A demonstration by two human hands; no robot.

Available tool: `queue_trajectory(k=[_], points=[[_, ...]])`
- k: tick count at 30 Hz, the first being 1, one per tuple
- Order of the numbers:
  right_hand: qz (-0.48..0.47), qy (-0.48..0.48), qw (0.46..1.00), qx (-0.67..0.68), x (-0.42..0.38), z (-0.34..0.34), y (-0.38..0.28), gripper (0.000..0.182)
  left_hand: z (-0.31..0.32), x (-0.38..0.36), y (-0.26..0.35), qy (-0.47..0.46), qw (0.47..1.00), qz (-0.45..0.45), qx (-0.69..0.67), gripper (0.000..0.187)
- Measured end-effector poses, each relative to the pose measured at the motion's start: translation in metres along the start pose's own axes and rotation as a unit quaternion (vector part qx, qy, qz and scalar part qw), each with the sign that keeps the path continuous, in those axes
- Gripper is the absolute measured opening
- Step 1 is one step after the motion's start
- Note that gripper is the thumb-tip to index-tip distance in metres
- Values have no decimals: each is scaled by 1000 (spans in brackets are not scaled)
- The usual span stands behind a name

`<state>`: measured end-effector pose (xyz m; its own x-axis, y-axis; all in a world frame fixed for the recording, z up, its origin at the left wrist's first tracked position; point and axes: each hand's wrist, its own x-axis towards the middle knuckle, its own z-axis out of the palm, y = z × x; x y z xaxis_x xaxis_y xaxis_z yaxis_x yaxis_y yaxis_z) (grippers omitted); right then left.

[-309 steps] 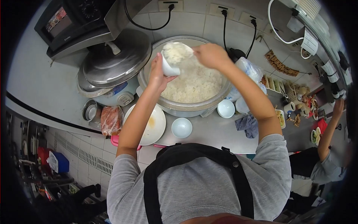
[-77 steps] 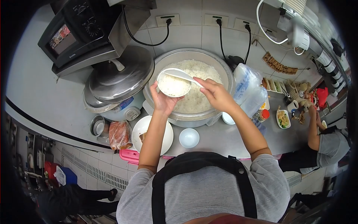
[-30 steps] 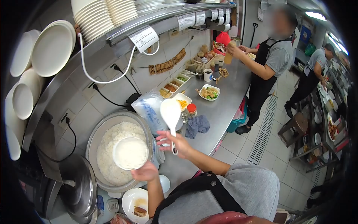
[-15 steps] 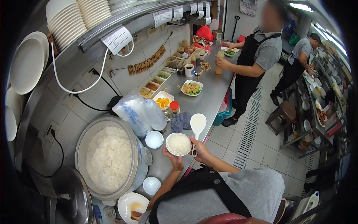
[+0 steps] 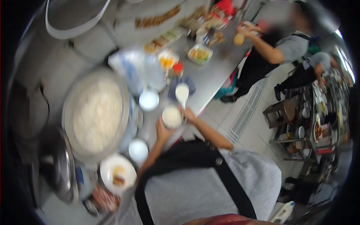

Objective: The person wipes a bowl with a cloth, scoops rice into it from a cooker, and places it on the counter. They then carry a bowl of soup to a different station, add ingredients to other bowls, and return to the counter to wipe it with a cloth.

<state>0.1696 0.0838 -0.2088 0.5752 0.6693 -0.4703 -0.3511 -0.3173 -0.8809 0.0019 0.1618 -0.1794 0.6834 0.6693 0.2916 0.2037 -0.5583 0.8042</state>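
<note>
My left hand (image 5: 162,131) is closed round the near left side of a small white bowl (image 5: 164,119) of rice (image 5: 172,117). In my right hand (image 5: 189,115) is the handle of a white rice paddle (image 5: 182,92), its blade pointing away from me. That hand is close against the bowl's right side; blur hides whether its fingers also grip the rim. To the left stands a large round rice container (image 5: 68,123) full of cooked rice (image 5: 98,116). Two more small white bowls, one behind (image 5: 149,100) and one nearer (image 5: 138,150), sit between it and my hands.
Near the front left are a white plate (image 5: 129,173) with food scraps and a metal lid (image 5: 60,165). Plastic bags (image 5: 129,73), a red-lidded jar (image 5: 177,68) and a dish of food (image 5: 200,54) line the counter. A co-worker (image 5: 290,50) holds a bottle (image 5: 239,39) beyond.
The view has shifted and blurred, so the counter sits higher in it. My hands still hold the bowl and rice paddle. The co-worker's hands have come together at the bottle, which is now tilted.
</note>
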Motion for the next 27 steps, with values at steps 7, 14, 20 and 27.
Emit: queue_trajectory(k=[7, 14, 20, 27], points=[[-123, 64, 951, -275, 22, -46, -9, 36, -9, 1, -7, 24, 993, -31, 115, 91], [-57, -104, 875, -469, -32, -26, -44, 32, -9, 6, -12, 19, 994, -42, 100, 93], [-138, -6, 830, -541, -63, -15, -54, 31, -7, 15, -7, 0, 991, -61, 118, 93], [-179, 9, 814, -553, -63, -9, -53, 30, -8, 17, -1, -15, 986, -114, 119, 97]])
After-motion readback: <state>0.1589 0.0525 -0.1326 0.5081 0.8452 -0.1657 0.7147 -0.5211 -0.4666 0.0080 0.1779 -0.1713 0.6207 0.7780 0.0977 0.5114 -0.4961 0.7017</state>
